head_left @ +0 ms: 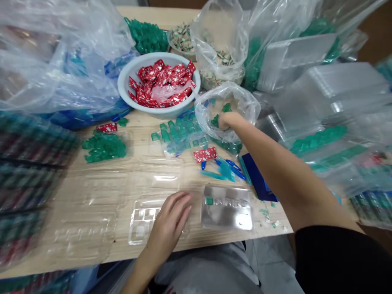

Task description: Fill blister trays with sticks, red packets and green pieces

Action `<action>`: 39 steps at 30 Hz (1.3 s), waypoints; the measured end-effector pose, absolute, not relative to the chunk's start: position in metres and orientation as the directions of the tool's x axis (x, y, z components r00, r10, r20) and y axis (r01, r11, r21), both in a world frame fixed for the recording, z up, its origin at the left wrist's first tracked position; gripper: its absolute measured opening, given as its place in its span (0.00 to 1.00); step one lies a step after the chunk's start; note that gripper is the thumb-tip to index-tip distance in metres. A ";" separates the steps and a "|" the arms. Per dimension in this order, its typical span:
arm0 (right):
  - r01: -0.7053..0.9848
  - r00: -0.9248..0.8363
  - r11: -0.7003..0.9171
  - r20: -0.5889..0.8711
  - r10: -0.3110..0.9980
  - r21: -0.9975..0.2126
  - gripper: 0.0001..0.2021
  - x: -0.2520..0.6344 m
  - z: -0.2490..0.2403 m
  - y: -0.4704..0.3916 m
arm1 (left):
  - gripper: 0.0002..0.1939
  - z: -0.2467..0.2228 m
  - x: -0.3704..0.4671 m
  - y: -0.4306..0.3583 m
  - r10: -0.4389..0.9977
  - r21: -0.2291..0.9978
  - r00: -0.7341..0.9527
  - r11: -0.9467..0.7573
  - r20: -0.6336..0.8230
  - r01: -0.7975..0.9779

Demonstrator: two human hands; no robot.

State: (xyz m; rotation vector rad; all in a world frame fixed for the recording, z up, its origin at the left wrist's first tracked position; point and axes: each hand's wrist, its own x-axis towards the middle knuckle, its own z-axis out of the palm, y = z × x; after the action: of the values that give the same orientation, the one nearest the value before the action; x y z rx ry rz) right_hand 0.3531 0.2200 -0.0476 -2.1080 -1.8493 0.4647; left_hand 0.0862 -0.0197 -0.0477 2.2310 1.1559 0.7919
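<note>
My right hand (226,121) reaches into a clear plastic bag (251,104) among small green plastic pieces (226,108); its fingers are hidden. My left hand (173,214) is over the right part of a clear moulded plastic tray (134,226), fingers loosely stretched and holding nothing I can see. To its right lies a shiny metal plate (226,218) with a row of raised shapes. One small green square piece (209,200) sits at the left end of that row.
Behind stands a pale blue basin (122,87) of red patterned packets (165,75). More clear trays (85,237) lie at left, beside stacked filled packs (27,183). Blue and teal plastic tools (226,169), a dark blue box (260,179) and a red packet (205,154) lie beyond the plate. Clear plastic sheets (333,94) pile up at right.
</note>
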 end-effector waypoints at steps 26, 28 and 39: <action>-0.509 -0.261 -0.425 -0.336 0.905 -0.748 0.10 0.320 0.017 -0.034 | 0.21 -0.002 0.144 -0.001 0.872 0.978 0.454 -0.207 0.184 0.002; -0.445 -0.242 -0.405 -0.329 0.913 -0.799 0.09 0.319 0.020 -0.041 | 0.21 -0.002 0.146 -0.003 0.856 0.975 0.485 -0.221 0.179 0.029; -0.146 -0.077 -0.266 -0.257 0.963 -0.953 0.09 0.323 0.020 -0.064 | 0.24 -0.008 0.150 -0.020 0.886 0.956 0.411 -0.276 0.213 0.099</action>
State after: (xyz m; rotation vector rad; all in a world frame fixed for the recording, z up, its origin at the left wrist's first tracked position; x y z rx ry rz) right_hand 0.3229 -0.0635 0.0196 -1.2519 -0.9956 1.5143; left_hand 0.1499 -0.0204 -0.0080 1.6737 0.8734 0.9923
